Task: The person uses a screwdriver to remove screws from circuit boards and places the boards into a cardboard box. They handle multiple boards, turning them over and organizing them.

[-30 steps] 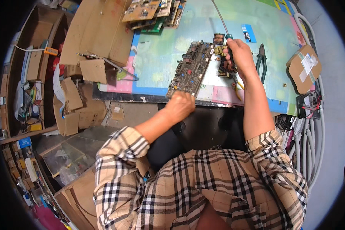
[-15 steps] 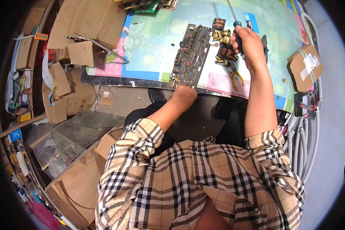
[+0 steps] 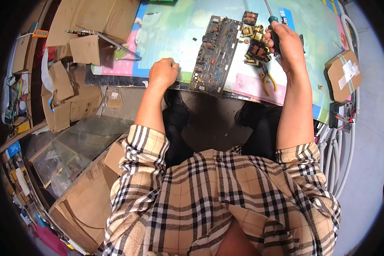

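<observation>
My right hand [image 3: 289, 47] is closed round the dark green handle of a screwdriver [image 3: 273, 19], its metal shaft pointing away toward the far edge. Left of it, a long brown circuit board [image 3: 214, 57] full of small parts lies on the table, its near end at the front edge. My left hand [image 3: 163, 73] is curled into a fist at the front edge, apart from the board; whatever its fingers might hold is hidden. Between board and right hand sits a pile of copper-wound coils and transformers [image 3: 258, 50]. Yellow-handled pliers [image 3: 269, 83] lie just nearer.
Cardboard boxes [image 3: 111, 25] stand at the left, with a metal rod [image 3: 119, 48] beside them. A brown carton piece [image 3: 343, 77] and a black meter-like box [image 3: 341, 114] are at the right edge, near white pipes [image 3: 335, 158]. A dark tool partly shows behind my right hand.
My left hand has come off the board's near end and moved left along the table edge. My right hand still holds the screwdriver; the view has shifted slightly.
</observation>
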Available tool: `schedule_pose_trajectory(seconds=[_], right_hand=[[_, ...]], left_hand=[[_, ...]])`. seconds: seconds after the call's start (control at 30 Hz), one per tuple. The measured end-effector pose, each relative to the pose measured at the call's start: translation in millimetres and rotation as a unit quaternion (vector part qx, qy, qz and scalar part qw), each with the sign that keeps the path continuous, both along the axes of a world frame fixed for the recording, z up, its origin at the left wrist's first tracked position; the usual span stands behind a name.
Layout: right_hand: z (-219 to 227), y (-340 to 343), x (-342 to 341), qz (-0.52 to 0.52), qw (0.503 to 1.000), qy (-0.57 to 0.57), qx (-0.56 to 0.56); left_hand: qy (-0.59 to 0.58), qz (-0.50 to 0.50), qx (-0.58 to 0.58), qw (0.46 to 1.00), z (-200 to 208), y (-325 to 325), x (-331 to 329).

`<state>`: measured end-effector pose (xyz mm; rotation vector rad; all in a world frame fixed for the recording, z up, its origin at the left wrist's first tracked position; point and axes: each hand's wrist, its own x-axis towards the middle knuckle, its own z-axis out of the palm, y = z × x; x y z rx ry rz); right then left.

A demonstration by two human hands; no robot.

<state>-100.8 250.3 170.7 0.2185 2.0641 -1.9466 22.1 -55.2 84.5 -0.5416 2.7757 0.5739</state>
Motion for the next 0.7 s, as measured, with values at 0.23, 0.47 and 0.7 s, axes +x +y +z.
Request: schedule_pose_trajectory(seconds=[0.23, 0.47, 0.7], right_hand=[[1, -10, -2, 0.009, 1.0, 0.003, 0.017], [0, -17, -3, 0.008, 1.0, 0.0, 0.011], [8, -24, -1, -0.002, 1.0, -0.024, 0.009]], left_hand=[[-0.066, -0.085, 0.022, 0.994, -17, 14, -4], [-0.137, -0.072, 0.079, 0.985, -39, 16, -12], [-0.134, -0.037, 0.163, 0.977, -60, 10, -12]])
